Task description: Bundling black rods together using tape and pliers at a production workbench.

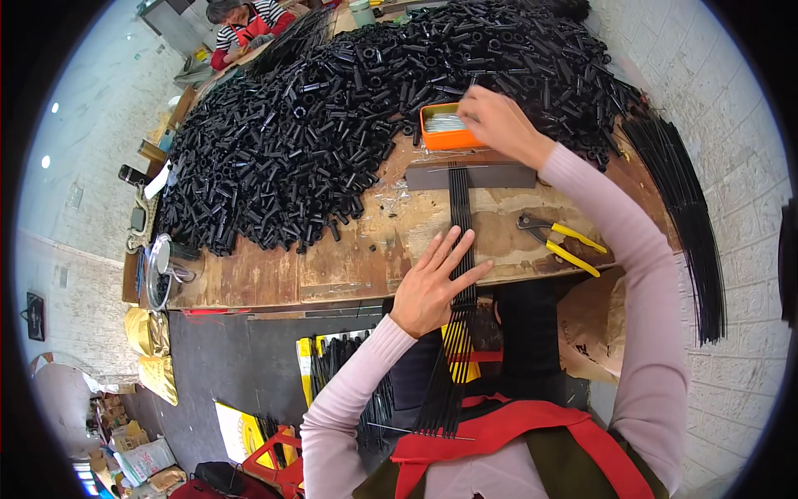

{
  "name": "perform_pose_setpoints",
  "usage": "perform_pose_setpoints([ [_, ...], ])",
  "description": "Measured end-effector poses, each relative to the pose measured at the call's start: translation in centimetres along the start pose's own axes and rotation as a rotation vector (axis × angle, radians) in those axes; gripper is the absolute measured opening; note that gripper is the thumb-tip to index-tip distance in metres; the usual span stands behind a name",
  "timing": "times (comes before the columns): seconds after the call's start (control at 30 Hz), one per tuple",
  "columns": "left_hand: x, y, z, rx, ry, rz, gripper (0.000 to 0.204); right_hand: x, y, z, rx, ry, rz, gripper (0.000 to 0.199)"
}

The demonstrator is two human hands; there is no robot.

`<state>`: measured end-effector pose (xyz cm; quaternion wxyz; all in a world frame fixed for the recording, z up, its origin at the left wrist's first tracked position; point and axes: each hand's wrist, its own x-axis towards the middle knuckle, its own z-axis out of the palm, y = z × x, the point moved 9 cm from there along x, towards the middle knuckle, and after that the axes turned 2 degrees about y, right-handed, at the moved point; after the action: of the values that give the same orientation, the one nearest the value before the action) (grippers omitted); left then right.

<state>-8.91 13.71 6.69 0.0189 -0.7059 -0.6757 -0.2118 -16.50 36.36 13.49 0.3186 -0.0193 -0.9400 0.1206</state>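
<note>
"Rods [460, 200], where?"

"Across the table [332, 274] edge, under my left hand [428, 287], fingers spread loosely."

"And your right?"

"My right hand [499, 125]'s at the orange box [449, 142]; blurred, I can't tell its grip."

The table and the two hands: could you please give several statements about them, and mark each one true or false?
1. The left hand lies on thin black rods. True.
2. The pliers lie right of the rods. True.
3. The left hand holds the pliers. False: they lie on the table.
4. The right hand is at the orange box. True.
5. The orange box is empty. False: it holds thin pale pieces.
</note>
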Motion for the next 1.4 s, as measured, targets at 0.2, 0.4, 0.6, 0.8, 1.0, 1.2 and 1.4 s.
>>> perform_pose_setpoints([
  [0.2, 0.1, -0.1, -0.6, -0.008, 0.005, 0.0, 0.077, -6.2, -1.9, 0.1, -0.003, -0.201, -0.01, 0.022],
  [0.4, 0.1, -0.2, -0.3, 0.001, 0.014, 0.011, 0.076, -6.8, -1.7, -0.4, 0.014, -0.23, -0.082, 0.032],
  [0.6, 0.2, 0.0, -0.3, -0.004, 0.014, -0.008, 0.072, -6.8, -1.4, 0.3, -0.024, -0.265, -0.068, 0.034],
  [0.8, 0.2, -0.1, -0.2, 0.0, 0.013, -0.011, 0.073, -6.3, -2.1, 0.7, -0.069, -0.303, -0.091, 0.034],
  [1.0, 0.2, -0.1, -0.2, -0.011, 0.01, 0.008, 0.078, -5.7, -2.1, 1.4, -0.096, -0.301, -0.115, 0.028],
  [1.2, 0.2, 0.0, -0.2, -0.02, 0.009, 0.011, 0.08, -4.1, -1.8, 2.1, 0.082, -0.265, -0.083, 0.014],
  [1.4, 0.0, 0.0, -0.5, -0.029, 0.018, -0.001, 0.081, -4.7, -1.3, 0.6, 0.035, -0.186, -0.043, 0.014],
])
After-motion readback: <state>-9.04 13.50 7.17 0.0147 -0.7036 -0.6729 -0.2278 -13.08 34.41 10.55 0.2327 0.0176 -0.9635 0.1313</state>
